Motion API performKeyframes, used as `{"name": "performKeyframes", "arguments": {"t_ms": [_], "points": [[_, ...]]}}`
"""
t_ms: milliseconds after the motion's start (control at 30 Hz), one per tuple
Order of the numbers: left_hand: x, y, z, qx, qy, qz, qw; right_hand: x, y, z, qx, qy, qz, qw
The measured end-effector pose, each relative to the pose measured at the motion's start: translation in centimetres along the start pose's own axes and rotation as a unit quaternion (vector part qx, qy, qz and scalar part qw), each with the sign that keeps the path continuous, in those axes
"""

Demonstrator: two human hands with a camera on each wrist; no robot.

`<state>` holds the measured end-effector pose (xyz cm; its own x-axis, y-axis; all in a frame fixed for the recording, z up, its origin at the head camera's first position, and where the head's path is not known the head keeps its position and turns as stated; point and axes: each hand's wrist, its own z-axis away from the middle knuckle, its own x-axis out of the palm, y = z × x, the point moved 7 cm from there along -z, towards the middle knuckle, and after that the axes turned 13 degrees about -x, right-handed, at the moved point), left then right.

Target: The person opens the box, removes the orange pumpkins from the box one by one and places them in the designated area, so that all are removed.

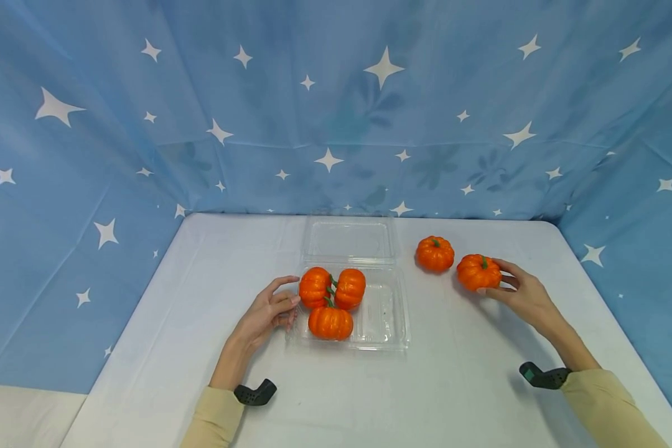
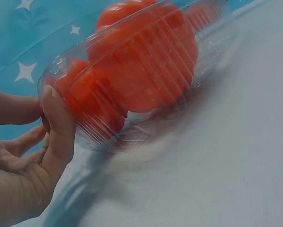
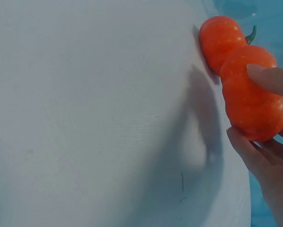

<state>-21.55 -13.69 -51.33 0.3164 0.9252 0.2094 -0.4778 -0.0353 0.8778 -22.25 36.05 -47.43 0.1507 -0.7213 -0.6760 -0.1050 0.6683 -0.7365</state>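
My left hand (image 1: 262, 316) is at the left side of a clear plastic clamshell box (image 1: 382, 314), and in the left wrist view its thumb and a finger pinch the rim. Three small orange pumpkins with green stems lie in the left part of the box: a left one (image 1: 315, 288), a right one (image 1: 351, 289) and a front one (image 1: 331, 323). To the right, my right hand (image 1: 529, 303) grips another orange pumpkin (image 1: 478, 272) between thumb and fingers; its shadow falls on the table. One more pumpkin (image 1: 435, 254) sits just left of that one.
The box's hinged lid (image 1: 350, 241) lies folded back toward the far edge of the white table (image 1: 448, 379). A blue curtain (image 1: 291, 112) with white stars hangs behind and along both sides. Each wrist wears a black device, such as the left one (image 1: 256, 393).
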Motion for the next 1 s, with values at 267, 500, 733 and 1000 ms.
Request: {"name": "performKeyframes", "arguments": {"t_ms": [267,500,733,1000], "points": [[0.0,-0.1,0.1,0.000,0.000,-0.002,1.0000,0.4,1.2,-1.2,0.008,0.025,0.011,1.000],[-0.1,-0.1,0.1,0.000,0.005,-0.002,1.0000,0.6,1.7,-1.8,0.018,0.033,0.026,0.999],[-0.1,-0.3,0.1,-0.001,0.005,0.002,1.0000,0.7,1.5,-2.2,0.006,0.041,0.033,0.999],[-0.1,-0.2,0.0,-0.005,0.013,0.004,0.9999,1.0,1.6,-2.6,0.003,0.048,0.032,0.998]]}}
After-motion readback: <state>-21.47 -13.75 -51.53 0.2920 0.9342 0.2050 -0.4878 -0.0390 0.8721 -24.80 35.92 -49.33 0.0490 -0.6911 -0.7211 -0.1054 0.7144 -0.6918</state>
